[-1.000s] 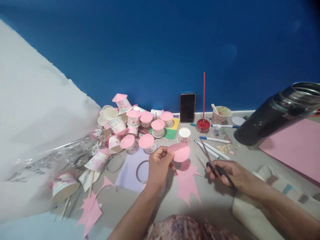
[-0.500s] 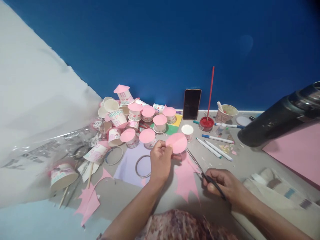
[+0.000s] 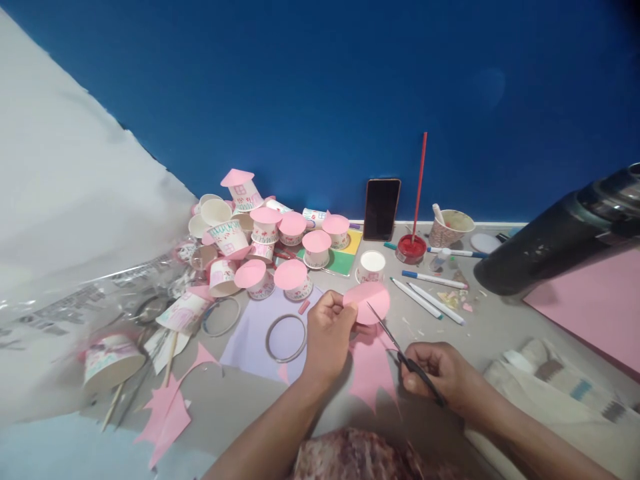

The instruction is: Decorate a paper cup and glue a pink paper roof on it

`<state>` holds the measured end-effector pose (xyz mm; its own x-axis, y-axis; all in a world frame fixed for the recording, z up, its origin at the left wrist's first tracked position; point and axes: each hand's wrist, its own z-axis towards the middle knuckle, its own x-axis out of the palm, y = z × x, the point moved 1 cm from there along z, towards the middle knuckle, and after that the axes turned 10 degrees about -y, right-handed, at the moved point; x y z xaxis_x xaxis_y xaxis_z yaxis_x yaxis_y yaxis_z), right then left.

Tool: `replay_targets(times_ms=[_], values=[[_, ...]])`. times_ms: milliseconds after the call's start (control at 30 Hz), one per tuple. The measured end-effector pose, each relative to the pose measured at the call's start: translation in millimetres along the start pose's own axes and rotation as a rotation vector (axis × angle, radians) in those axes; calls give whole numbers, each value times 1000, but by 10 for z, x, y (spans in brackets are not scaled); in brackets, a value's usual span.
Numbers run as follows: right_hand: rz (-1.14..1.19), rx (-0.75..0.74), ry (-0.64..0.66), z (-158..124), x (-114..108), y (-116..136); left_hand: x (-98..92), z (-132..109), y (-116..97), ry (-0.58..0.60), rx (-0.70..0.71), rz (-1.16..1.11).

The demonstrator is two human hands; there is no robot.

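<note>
Biggest first: the blue wall (image 3: 320, 100) fills the top of my feed, with the grey table (image 3: 503, 330) below it. Over on the left, clear plastic wrapping (image 3: 65, 327) carries dark printed lettering, too smeared for me to read. The black flask (image 3: 540, 240) leans in at the right, beside a pink sheet (image 3: 595, 307) and a folded cloth (image 3: 540, 400).

Now the hands! The left hand (image 3: 330, 333) has thumb and fingers clamped on a pink disc (image 3: 359, 297), held just above a jagged pink scrap (image 3: 370, 373) and in front of a white-topped cup (image 3: 371, 263). The right hand (image 3: 440, 373) has its fingers curled round the handles of the scissors (image 3: 411, 363), and the blades reach up across the disc's lower right part. Half a second ago those tips sat just beyond its right edge; a second ago they were well apart from it, blades spread.

Left of the hands, decorated cups (image 3: 298, 288) cluster with pink circles on top, drawn flowers and windows on their sides. The dark-screened phone (image 3: 383, 210) stands against the wall, and smaller still, slim markers (image 3: 435, 279) lie right of the disc.
</note>
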<state>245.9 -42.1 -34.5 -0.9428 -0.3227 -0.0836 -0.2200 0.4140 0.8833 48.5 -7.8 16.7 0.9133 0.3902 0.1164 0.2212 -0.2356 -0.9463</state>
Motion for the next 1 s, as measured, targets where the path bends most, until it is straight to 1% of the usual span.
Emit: replay_targets(times_ms=[233,500,700,867,1000], values=[[-42,19,22,3,-7,44,5,1,-8,23,-45,-69],[-96,10,-30,-10,-4,-5,-7,9,-12,35,-101,-122],[-123,-5,-43,-24,10,49,-37,23,34,96,-125,-133],[-108,16,-49,-34,31,58,-39,33,47,120,-121,-131],[-67,31,-26,-38,33,31,-29,34,46,128,-140,-146]])
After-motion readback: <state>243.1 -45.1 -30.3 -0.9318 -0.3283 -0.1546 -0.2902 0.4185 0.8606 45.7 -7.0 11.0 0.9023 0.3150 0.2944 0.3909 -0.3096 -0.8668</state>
